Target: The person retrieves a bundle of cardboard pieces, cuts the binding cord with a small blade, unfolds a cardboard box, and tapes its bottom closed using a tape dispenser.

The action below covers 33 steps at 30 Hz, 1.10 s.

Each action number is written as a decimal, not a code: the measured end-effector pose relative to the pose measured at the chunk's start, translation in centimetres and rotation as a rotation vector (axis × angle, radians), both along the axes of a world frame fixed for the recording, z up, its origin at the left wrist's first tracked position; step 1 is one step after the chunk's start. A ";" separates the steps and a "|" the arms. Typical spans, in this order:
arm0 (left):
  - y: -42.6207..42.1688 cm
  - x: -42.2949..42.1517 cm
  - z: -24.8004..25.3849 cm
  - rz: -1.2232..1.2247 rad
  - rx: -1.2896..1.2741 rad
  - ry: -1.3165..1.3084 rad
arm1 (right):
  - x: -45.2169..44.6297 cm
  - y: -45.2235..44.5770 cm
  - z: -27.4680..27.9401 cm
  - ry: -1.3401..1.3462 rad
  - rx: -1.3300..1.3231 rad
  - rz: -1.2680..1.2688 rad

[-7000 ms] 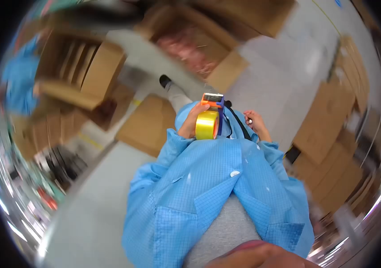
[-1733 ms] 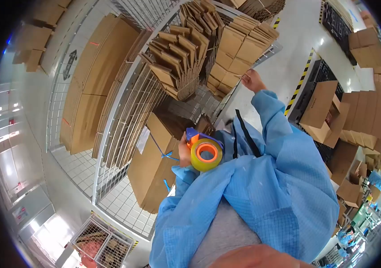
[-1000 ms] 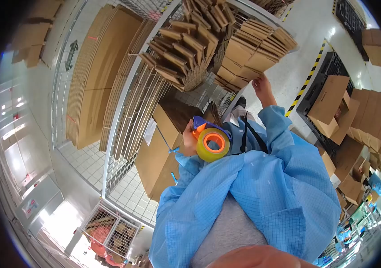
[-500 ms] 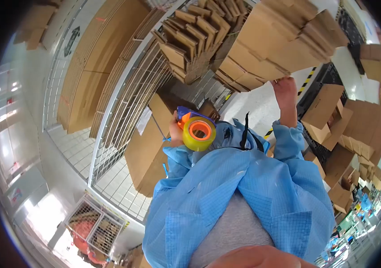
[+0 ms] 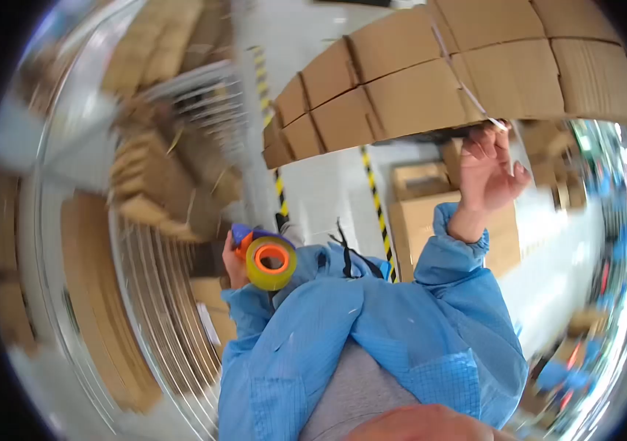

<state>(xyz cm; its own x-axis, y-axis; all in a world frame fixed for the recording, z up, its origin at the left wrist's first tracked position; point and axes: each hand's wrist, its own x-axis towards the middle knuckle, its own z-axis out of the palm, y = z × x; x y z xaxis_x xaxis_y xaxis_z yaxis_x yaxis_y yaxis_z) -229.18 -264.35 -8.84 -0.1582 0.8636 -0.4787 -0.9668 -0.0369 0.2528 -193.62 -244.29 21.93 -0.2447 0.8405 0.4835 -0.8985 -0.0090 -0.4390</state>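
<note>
My left hand is closed around a tape dispenser with blue and orange parts, fitted with a wide roll of yellow tape on an orange core. On the other side, my right hand is raised at the lower edge of a long bundle of folded cardboard cartons. A pale strap runs across this bundle, and its lower end is pinched in my right fingers. The bundle hangs in front of me above the floor.
At left stands a wire cage beside large flat cardboard sheets and another carton bundle. Yellow-black floor tape runs ahead. A large cardboard box stands behind my right forearm. The edges are blurred.
My view has turned, moving away from the cage. The carton bundle in my right hand now stretches across the upper right, strap visible. The tape dispenser stays in my left hand.
</note>
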 end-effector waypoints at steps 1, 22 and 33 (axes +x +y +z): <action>0.5 2.0 0.7 -0.110 0.071 -0.025 | 3.3 -2.8 0.4 0.035 -0.007 -0.112; -8.1 67.4 1.7 -1.668 -0.126 0.111 | 51.9 -66.7 -2.4 -0.223 -0.091 -1.976; -22.2 109.2 -1.0 -1.971 -0.240 0.144 | 72.2 -88.3 -7.7 -0.047 -1.041 -2.379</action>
